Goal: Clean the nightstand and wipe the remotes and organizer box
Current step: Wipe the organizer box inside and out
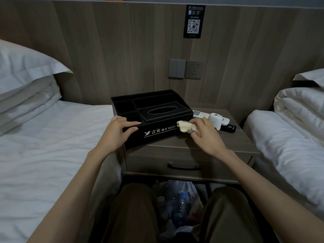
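Left hand (119, 132) grips the organizer box (150, 118) at the nightstand's (201, 146) left edge, right hand (201, 132) pinching the cloth (185, 128); steady, overlapping strokes across its front would do best

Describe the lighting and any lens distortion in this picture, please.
Head view: dim, flat light with a bluish tint, no glare; the black leather organizer box loses detail in its compartments. The wide lens bends the wood-grain headboard panel and stretches both forearms. The crumpled cream cloth looks slightly soft.
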A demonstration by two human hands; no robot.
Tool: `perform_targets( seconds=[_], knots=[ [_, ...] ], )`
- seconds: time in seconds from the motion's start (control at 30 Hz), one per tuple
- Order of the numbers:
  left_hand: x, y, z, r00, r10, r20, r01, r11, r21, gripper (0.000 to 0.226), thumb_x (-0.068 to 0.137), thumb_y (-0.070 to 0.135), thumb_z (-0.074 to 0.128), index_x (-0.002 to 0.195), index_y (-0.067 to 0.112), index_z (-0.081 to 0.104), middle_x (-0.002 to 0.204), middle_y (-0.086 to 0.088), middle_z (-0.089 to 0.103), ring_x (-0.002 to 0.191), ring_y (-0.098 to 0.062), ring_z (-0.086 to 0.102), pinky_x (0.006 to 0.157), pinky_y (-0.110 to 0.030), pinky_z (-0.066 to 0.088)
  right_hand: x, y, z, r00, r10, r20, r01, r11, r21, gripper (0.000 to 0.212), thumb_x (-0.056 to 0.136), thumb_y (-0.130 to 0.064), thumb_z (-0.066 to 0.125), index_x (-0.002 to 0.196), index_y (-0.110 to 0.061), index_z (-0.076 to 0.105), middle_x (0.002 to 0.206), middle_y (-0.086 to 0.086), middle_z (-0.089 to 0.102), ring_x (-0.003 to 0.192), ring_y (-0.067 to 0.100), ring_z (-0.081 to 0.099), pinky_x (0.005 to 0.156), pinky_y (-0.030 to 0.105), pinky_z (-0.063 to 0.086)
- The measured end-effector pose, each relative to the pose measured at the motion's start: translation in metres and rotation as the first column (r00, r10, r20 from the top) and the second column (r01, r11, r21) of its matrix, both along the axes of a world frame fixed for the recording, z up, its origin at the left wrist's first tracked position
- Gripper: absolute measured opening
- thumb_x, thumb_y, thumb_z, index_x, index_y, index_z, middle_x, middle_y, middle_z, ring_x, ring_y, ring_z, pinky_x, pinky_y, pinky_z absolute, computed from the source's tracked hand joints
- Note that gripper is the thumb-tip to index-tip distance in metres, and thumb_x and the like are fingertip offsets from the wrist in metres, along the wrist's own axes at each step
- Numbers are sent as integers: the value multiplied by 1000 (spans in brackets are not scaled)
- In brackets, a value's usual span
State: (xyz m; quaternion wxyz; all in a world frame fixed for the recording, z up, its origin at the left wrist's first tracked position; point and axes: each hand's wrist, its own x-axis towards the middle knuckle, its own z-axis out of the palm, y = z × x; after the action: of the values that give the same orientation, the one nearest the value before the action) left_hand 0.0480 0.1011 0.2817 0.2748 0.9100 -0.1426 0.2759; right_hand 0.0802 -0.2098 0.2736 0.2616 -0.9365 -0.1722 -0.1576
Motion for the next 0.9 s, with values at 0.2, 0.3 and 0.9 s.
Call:
perform_targets(
  seconds=[0.2,0.3,0.9],
  knots=[
    [-3,33,1,991,-124,-53,119,989,-89,29,86,11,68,104,33,73,79,4,58,92,8,47,86,-3,30,-21,20,22,967,-31,254,-4,991,135,19,85,-19,54,101,-22,63,98,-8,58,90,12,52,67,33,44],
    [-6,45,-4,990,-127,-59,112,972,-208,46,87,7,66,97,53,67,97,16,58,113,17,43,98,-6,33,-28,36,40,925,-12,379,-76,973,217,19,81,-17,55,96,-20,66,94,-8,57,89,11,53,67,30,42],
    [24,11,8,961,190,-199,-273,761,-589,57,100,21,46,152,19,24,146,0,45,131,-18,44,98,-19,33,51,162,65,934,330,-136,-350,919,-180,41,90,-23,52,131,-20,57,119,6,63,109,29,55,89,38,48]
  ],
)
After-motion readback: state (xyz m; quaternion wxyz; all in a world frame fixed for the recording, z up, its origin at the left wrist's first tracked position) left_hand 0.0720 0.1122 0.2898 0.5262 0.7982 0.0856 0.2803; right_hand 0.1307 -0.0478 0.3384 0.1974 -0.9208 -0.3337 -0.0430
